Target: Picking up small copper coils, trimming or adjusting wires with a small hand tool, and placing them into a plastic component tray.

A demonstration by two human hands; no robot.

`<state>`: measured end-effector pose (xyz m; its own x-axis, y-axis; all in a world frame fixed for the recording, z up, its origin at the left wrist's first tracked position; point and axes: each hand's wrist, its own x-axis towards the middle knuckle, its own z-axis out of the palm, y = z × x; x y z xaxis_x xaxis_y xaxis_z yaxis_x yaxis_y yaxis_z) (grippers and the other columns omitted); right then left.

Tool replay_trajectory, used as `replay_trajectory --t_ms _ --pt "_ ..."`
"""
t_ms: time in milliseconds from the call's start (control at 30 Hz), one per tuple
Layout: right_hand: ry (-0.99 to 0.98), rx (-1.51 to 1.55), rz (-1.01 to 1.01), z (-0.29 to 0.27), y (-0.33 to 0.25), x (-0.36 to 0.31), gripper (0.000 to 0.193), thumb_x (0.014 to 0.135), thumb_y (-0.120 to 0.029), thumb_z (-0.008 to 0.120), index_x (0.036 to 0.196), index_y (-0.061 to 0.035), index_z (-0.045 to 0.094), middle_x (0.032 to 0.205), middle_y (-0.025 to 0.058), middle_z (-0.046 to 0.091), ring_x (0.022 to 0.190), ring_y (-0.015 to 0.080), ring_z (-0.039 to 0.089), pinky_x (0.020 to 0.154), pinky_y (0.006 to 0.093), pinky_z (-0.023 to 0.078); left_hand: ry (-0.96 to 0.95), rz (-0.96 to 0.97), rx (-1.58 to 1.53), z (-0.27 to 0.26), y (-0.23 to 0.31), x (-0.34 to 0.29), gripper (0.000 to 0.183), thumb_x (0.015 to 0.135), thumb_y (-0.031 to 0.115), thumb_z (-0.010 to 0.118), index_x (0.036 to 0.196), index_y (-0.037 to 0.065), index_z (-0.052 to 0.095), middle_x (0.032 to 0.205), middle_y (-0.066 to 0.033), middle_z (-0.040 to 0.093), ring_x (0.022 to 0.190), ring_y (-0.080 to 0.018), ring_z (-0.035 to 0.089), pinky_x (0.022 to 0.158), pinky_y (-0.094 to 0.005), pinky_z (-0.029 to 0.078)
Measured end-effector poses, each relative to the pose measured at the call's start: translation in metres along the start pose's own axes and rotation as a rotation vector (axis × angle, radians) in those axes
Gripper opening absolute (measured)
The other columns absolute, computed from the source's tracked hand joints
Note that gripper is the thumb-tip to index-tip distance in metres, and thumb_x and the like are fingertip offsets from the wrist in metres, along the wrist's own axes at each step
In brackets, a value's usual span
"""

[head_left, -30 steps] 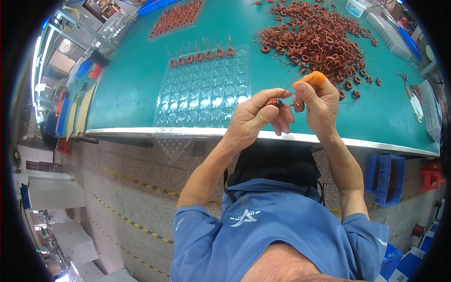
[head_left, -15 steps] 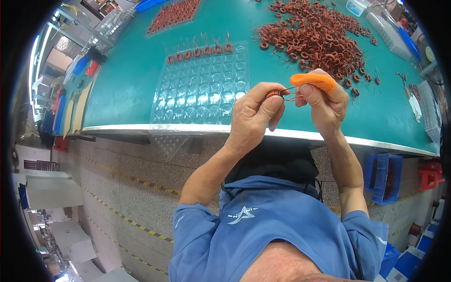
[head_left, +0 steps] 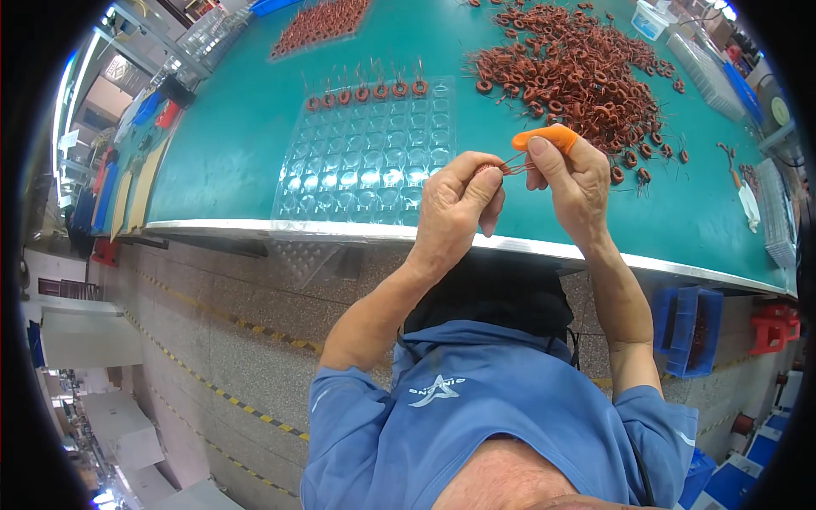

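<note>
In the head view, I watch two bare hands meet over the tabletop (head_left: 217,174), just right of the clear tray (head_left: 364,161), which serves as my landmark. The left hand (head_left: 459,197), nearer the tray, is curled closed, with a copper-wound ring (head_left: 488,168) pinched between thumb and forefinger so that only part of it shows. The right hand (head_left: 576,180), farther from the tray, is closed at thumb and fingertips on the ring's wire leads (head_left: 514,166), with an orange finger cover (head_left: 546,136) over its forefinger. A second ago those leads splayed apart, one rising high and another bending low; now they run close together between the two hands, and the left fingers, loosely spread then, are folded in. To my eye that means the wires are coming into line, while the ring itself remains in hand, off the tray. Along the tray's far edge stands a row of seven finished-looking rings (head_left: 362,93), leads upward, the same as a second ago, so nothing has been added there. To the tray's right and beyond lies a big loose pile of rings (head_left: 578,72); past its far left corner, a densely filled batch of rings (head_left: 321,25).
</note>
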<state>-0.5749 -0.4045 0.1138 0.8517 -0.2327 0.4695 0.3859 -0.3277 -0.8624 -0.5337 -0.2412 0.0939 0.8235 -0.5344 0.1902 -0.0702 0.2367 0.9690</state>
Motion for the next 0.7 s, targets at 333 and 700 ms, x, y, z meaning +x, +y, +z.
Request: replay_trajectory --t_ms 333,700 --pt "0.066 0.16 0.147 -0.013 0.023 -0.008 0.032 0.098 -0.031 0.057 0.102 -0.0004 0.064 0.071 -0.0008 0.057 0.056 0.0041 0.051 0.049 0.0183 0.04 0.007 0.016 -0.048 -0.011 -0.012 0.008 0.031 0.102 0.026 0.045 0.112 -0.002 0.055 0.068 -0.0073 0.059 0.056 -0.0132 0.057 0.055 -0.0267 0.046" --pt "-0.122 0.348 0.29 0.006 0.014 -0.006 0.026 0.092 -0.024 0.066 0.09 0.001 0.065 0.064 0.0006 0.06 0.052 0.0055 0.054 0.046 0.0189 0.04 -0.245 0.253 0.455 -0.021 0.008 0.014 0.026 0.098 0.011 0.049 0.121 0.002 0.044 0.076 -0.0141 0.062 0.066 -0.0263 0.063 0.061 -0.0353 0.049"
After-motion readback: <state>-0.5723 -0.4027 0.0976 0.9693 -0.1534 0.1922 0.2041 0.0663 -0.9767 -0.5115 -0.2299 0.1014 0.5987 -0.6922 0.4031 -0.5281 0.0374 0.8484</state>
